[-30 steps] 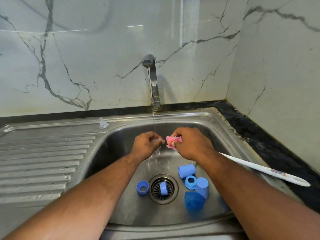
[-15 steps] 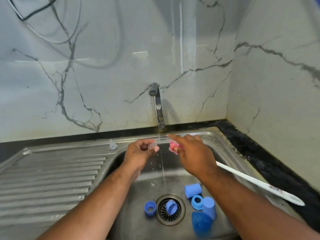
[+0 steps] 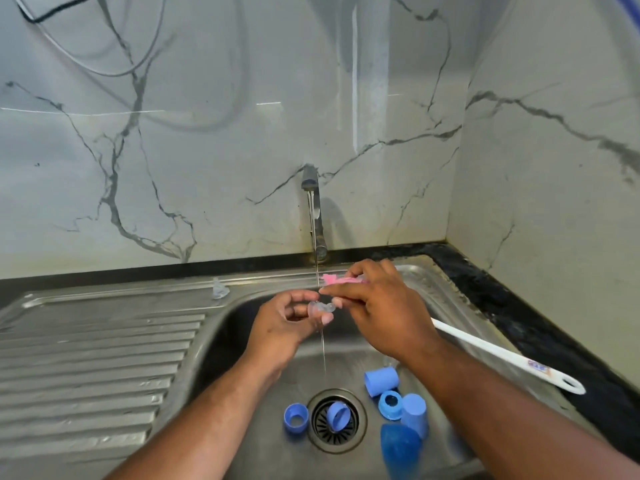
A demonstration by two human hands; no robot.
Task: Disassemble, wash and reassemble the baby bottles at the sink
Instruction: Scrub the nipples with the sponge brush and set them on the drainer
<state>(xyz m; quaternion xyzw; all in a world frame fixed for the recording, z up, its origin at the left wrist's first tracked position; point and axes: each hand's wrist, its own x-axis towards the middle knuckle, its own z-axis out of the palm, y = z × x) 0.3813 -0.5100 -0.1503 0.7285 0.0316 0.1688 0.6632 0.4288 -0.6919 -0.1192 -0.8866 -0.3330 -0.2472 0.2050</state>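
The person's left hand (image 3: pixel 287 320) curls its fingers round a small clear soft bottle teat (image 3: pixel 322 308) and holds it in the thin water stream (image 3: pixel 322 344) from the shiny metal tap (image 3: pixel 313 202). The right hand (image 3: pixel 377 313) pinches a little pink scrubby cloth (image 3: pixel 341 280) just above that teat. Both hands are over the steel sink (image 3: pixel 221 341).

On the sink floor lie the blue bottle parts. One blue plastic ring (image 3: pixel 296 416) sits beside the round drain (image 3: pixel 332 439), and a second blue ring (image 3: pixel 337 415) stands on it. To the right are a blue tube-shaped cap (image 3: pixel 381 381), a third blue ring (image 3: pixel 390 405), a pale blue cup-shaped cap (image 3: pixel 414 414) and a see-through blue bottle (image 3: pixel 400 448).

Another clear teat (image 3: pixel 220 289) sits on the back rim. A long white brush handle (image 3: pixel 502 355) rests on the right rim.
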